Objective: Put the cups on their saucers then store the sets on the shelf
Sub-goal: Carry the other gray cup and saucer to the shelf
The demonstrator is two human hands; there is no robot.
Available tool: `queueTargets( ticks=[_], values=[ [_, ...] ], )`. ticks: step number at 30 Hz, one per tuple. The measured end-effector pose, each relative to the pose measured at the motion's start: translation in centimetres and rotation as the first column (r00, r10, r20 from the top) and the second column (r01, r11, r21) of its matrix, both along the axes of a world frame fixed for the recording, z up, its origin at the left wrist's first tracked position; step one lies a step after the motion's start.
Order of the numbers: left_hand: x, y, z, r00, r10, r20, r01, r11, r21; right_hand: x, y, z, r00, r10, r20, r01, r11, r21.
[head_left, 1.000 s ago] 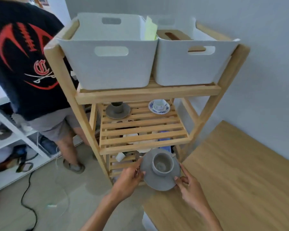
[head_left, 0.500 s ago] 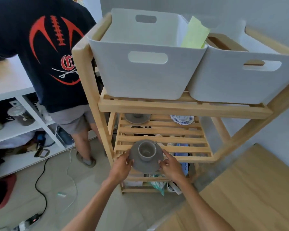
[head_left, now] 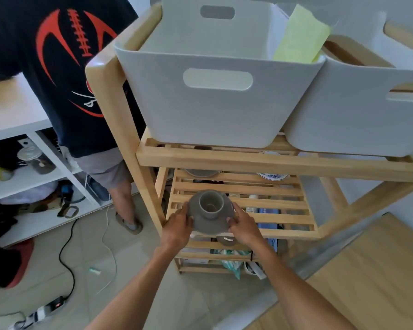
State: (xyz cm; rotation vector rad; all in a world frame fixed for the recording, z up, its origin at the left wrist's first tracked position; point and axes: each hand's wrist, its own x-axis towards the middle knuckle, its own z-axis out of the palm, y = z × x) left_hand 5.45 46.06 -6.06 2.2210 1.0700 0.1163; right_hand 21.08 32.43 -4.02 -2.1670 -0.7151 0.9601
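Observation:
A grey cup (head_left: 211,204) stands upright on a grey saucer (head_left: 208,222). My left hand (head_left: 178,228) grips the saucer's left rim and my right hand (head_left: 244,226) grips its right rim. The set is at the front left of the wooden rack's slatted middle shelf (head_left: 279,211); I cannot tell whether it rests on the slats. At the back of that shelf, partly hidden by the rail above, sit another grey saucer set (head_left: 202,172) and a blue-and-white saucer set (head_left: 272,175).
Two white bins (head_left: 215,110) (head_left: 358,120) fill the rack's top shelf, a yellow-green sheet (head_left: 301,36) between them. A person in a dark shirt (head_left: 65,67) stands left of the rack. Cables and a power strip (head_left: 45,310) lie on the floor. A wooden table (head_left: 367,282) is at right.
Both hands carried the grey cup and saucer from beside the table up and forward to the middle shelf's front left. My view moved closer to the rack and swung left.

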Motion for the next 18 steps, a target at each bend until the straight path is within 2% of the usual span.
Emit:
queueTargets(
  ticks=[9,18],
  values=[
    [0.6,0.6,-0.5,0.997,0.014,-0.071,-0.002,0.986,0.167,1.2,2.3,-0.9,0.998,0.042,0.038,-0.038,0.993,-0.110],
    [0.8,0.9,-1.1,0.999,0.055,0.001,-0.054,0.991,0.123,1.4,2.0,-1.4,0.995,0.054,0.079,-0.046,0.994,-0.099]
  ],
)
